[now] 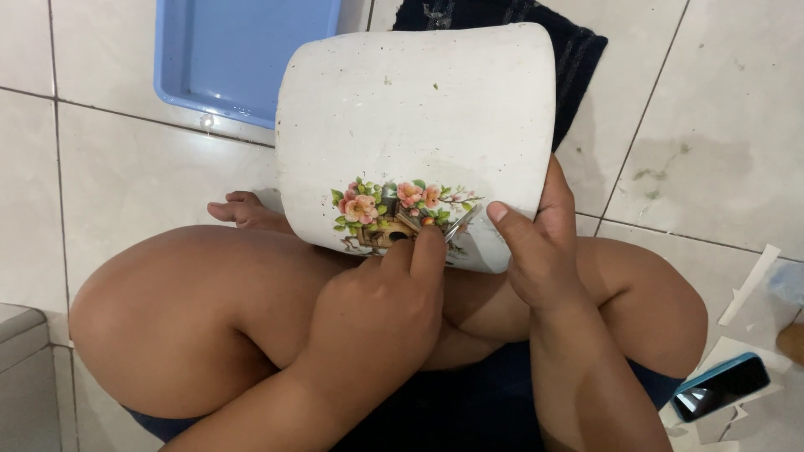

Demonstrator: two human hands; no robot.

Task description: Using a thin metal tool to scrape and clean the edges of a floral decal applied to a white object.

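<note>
White plastic fills the centre of the frame: we hold a white pot tilted on its side above our crossed legs, its rim running off toward the top of the picture and its lower edge resting against our knees. A floral sticker of pink blossoms and green leaves sits on the pot's lower wall, just above our hands.

Our left hand, at lower centre, is closed, its fingers curled and its thumb pressed up against the sticker's lower edge; it pinches a thin metal blade that lies flat on the pot's wall at the sticker's right end. Our right hand, right of centre, grips the pot's lower right edge, thumb laid on the outer wall beside the blade and the fingers wrapped around behind, out of sight.

Room to move is tight. Our bare knees close in on both sides of the pot, and a foot shows at its left edge. A blue tray lies on the pale tiled floor at upper left, its corner hidden behind the pot. A dark cloth spreads at upper right, also partly behind the pot. Open tile stretches along the right side. At lower right, well apart from our hands, a phone in a blue case rests on scraps of white paper.
</note>
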